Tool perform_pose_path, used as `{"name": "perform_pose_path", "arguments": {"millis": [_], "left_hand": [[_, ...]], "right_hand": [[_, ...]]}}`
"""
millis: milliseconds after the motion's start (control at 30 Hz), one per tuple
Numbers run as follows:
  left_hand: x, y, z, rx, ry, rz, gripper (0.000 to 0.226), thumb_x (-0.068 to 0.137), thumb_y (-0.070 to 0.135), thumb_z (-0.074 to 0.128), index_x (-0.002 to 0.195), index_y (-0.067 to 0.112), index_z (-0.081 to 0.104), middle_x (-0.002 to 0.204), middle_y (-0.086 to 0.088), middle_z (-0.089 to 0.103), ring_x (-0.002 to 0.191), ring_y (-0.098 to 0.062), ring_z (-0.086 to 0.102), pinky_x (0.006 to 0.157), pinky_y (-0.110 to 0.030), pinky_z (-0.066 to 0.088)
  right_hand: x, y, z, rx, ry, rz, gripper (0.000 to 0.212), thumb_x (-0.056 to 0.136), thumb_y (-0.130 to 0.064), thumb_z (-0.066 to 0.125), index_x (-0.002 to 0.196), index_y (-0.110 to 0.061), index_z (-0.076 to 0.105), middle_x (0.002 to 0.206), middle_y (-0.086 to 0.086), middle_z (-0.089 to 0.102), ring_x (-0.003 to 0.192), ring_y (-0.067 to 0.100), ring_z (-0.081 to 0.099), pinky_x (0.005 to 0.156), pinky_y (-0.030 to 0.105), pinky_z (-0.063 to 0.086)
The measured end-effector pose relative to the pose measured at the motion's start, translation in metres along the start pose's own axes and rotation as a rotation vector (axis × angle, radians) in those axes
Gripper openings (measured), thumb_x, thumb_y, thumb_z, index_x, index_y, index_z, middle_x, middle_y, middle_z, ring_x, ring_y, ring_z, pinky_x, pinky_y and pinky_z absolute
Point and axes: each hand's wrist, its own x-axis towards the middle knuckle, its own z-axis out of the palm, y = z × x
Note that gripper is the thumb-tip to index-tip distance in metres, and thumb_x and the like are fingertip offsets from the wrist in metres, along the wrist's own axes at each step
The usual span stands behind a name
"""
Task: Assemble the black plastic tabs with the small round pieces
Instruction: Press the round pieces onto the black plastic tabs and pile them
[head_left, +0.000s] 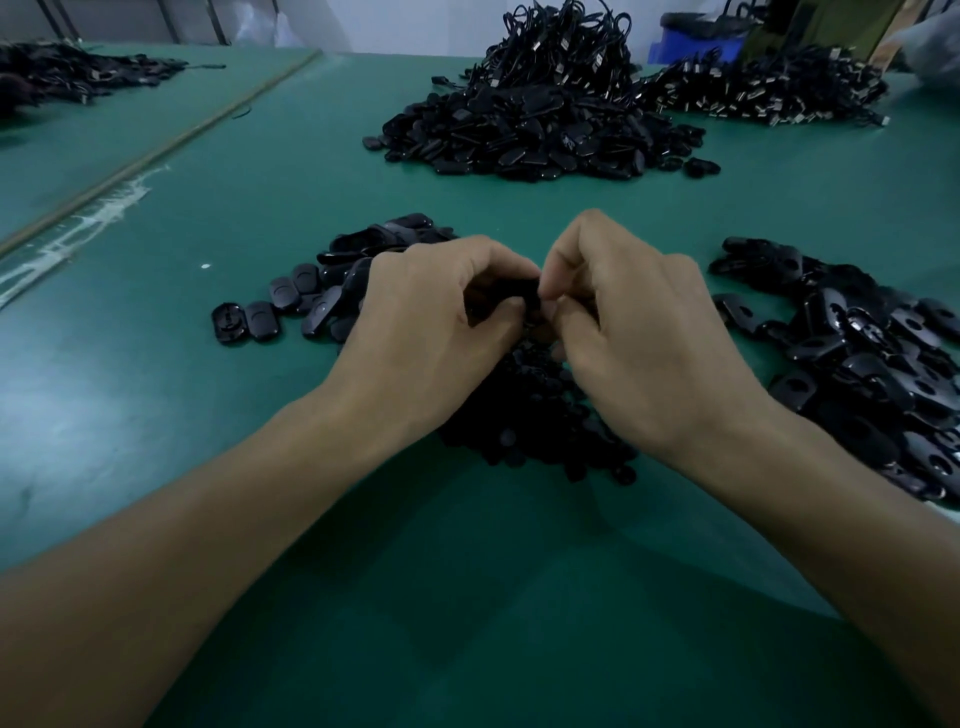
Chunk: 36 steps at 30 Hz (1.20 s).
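Observation:
My left hand (431, 322) and my right hand (634, 332) meet above the middle of the green table (156, 415). Both have curled fingers and together they hold a black plastic tab (524, 299), mostly hidden between the fingertips. Whether a small round piece sits in my right fingertips I cannot tell. Under the hands lies a heap of small round black pieces (535, 421). A pile of black tabs (311, 291) spreads to the left of my left hand. Another pile of black tabs with holes (872, 364) lies to the right.
A large mound of black tabs (535, 135) sits at the back centre, topped by black cords (566, 47). More corded parts (769, 93) lie at the back right, and a dark pile (62, 73) at the back left. A blue bin (696, 47) stands behind.

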Motion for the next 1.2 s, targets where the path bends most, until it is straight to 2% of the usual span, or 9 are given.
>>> {"name": "perform_pose_path", "arguments": {"millis": [267, 400, 533, 633, 700, 767, 867, 1000, 1200], "left_hand": [[-0.002, -0.001, 0.004, 0.052, -0.007, 0.063, 0.020, 0.086, 0.009, 0.075, 0.105, 0.014, 0.076, 0.083, 0.030, 0.062, 0.078, 0.015, 0.063, 0.074, -0.002, 0.046], [-0.002, 0.000, 0.001, 0.180, 0.005, 0.131, 0.017, 0.085, 0.011, 0.073, 0.101, 0.014, 0.076, 0.087, 0.011, 0.072, 0.088, -0.001, 0.062, 0.076, -0.007, 0.045], [0.000, -0.004, 0.001, 0.265, 0.001, 0.149, 0.014, 0.081, 0.009, 0.073, 0.094, 0.013, 0.075, 0.084, 0.004, 0.074, 0.084, -0.005, 0.059, 0.073, -0.002, 0.035], [0.000, -0.005, 0.001, 0.251, 0.022, 0.153, 0.016, 0.083, 0.011, 0.071, 0.099, 0.011, 0.075, 0.085, 0.002, 0.075, 0.077, -0.005, 0.062, 0.072, -0.008, 0.043], [0.000, -0.006, 0.000, 0.176, 0.007, 0.109, 0.019, 0.085, 0.014, 0.069, 0.102, 0.013, 0.075, 0.084, 0.006, 0.075, 0.075, -0.002, 0.066, 0.072, -0.016, 0.050], [0.001, -0.006, -0.001, 0.032, -0.027, 0.010, 0.014, 0.086, 0.014, 0.071, 0.099, 0.020, 0.075, 0.080, 0.012, 0.074, 0.069, 0.002, 0.068, 0.070, -0.019, 0.055], [0.003, -0.007, -0.001, -0.181, -0.071, -0.140, 0.020, 0.088, 0.008, 0.073, 0.089, 0.027, 0.071, 0.075, 0.005, 0.075, 0.063, -0.009, 0.072, 0.066, -0.029, 0.060], [0.005, -0.006, -0.001, -0.340, -0.107, -0.217, 0.019, 0.088, 0.003, 0.073, 0.090, 0.022, 0.073, 0.076, -0.002, 0.076, 0.066, -0.016, 0.072, 0.065, -0.027, 0.060], [0.006, -0.008, -0.001, -0.439, -0.117, -0.278, 0.018, 0.087, 0.001, 0.074, 0.093, 0.019, 0.072, 0.079, -0.006, 0.077, 0.067, -0.013, 0.073, 0.066, -0.021, 0.057]], "right_hand": [[0.001, 0.003, -0.004, -0.002, 0.007, 0.044, 0.033, 0.085, 0.003, 0.048, 0.079, -0.028, 0.041, 0.075, -0.003, 0.065, 0.070, 0.018, 0.064, 0.058, 0.036, 0.049], [0.001, 0.003, -0.004, 0.012, -0.053, 0.027, 0.029, 0.087, 0.001, 0.050, 0.082, -0.027, 0.045, 0.073, -0.002, 0.065, 0.070, 0.016, 0.064, 0.058, 0.032, 0.047], [0.003, 0.004, -0.007, 0.006, -0.134, -0.016, 0.020, 0.094, -0.005, 0.053, 0.090, -0.025, 0.049, 0.070, 0.002, 0.068, 0.068, 0.015, 0.061, 0.057, 0.028, 0.045], [0.004, 0.009, -0.007, -0.032, -0.112, -0.028, 0.012, 0.096, -0.016, 0.059, 0.095, -0.026, 0.053, 0.068, 0.002, 0.069, 0.065, 0.014, 0.059, 0.054, 0.025, 0.044], [0.004, 0.012, -0.007, -0.038, -0.069, -0.025, 0.010, 0.095, -0.019, 0.063, 0.099, -0.026, 0.058, 0.071, -0.001, 0.069, 0.068, 0.012, 0.061, 0.058, 0.023, 0.047], [0.006, 0.015, -0.008, -0.046, -0.031, -0.041, 0.012, 0.092, -0.018, 0.068, 0.100, -0.025, 0.062, 0.080, -0.009, 0.068, 0.076, 0.006, 0.062, 0.066, 0.014, 0.047], [0.010, 0.022, -0.010, 0.072, -0.030, -0.008, 0.013, 0.090, -0.015, 0.071, 0.097, -0.025, 0.065, 0.088, -0.013, 0.069, 0.083, -0.003, 0.064, 0.072, 0.007, 0.044], [0.011, 0.028, -0.010, 0.286, -0.041, 0.072, 0.016, 0.087, -0.015, 0.075, 0.089, -0.028, 0.066, 0.079, -0.008, 0.074, 0.076, 0.005, 0.071, 0.077, 0.027, 0.056], [0.011, 0.029, -0.009, 0.331, -0.008, 0.106, 0.008, 0.080, -0.024, 0.075, 0.081, -0.025, 0.067, 0.075, -0.004, 0.074, 0.071, 0.012, 0.069, 0.070, 0.034, 0.056]]}}
